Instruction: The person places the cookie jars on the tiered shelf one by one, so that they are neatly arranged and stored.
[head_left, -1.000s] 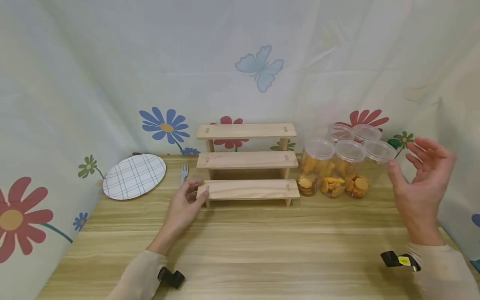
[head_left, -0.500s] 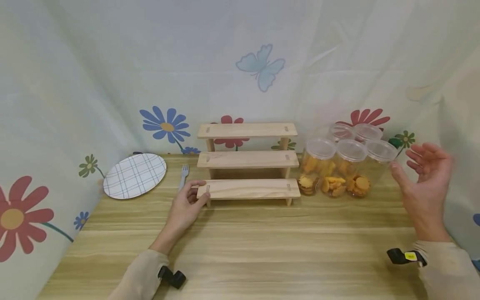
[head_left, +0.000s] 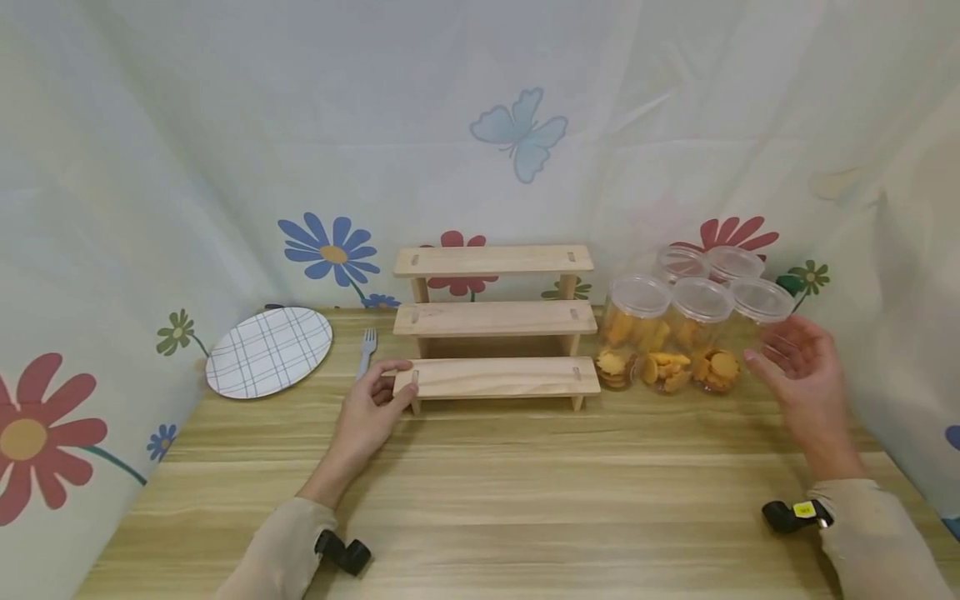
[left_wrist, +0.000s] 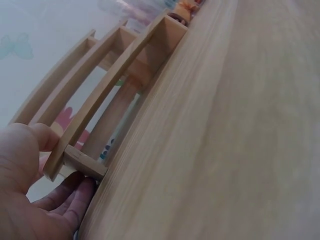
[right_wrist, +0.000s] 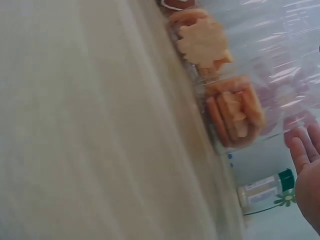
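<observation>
A three-tier wooden shelf stand [head_left: 495, 377] stands mid-table. My left hand [head_left: 367, 414] grips the left end of its lowest board; in the left wrist view the thumb [left_wrist: 47, 136] lies by the board's top and the other fingers are below it, by the leg. To the stand's right is a cluster of several clear plastic jars with clear lids, some showing biscuits. My right hand [head_left: 810, 379] is beside the front right jar [head_left: 761, 302], fingers apart and partly behind it. In the right wrist view a jar's biscuits [right_wrist: 235, 112] show near the fingertips.
A white checked plate [head_left: 268, 352] lies at the table's back left, with a grey fork [head_left: 367, 350] between it and the stand. A small green-capped bottle [right_wrist: 265, 191] stands beyond the jars. Flowered cloth [head_left: 420, 167] hangs round the table's back and sides.
My right hand first shifted slightly right, then came left and down to the front right jar. The left hand keeps its place on the lowest board.
</observation>
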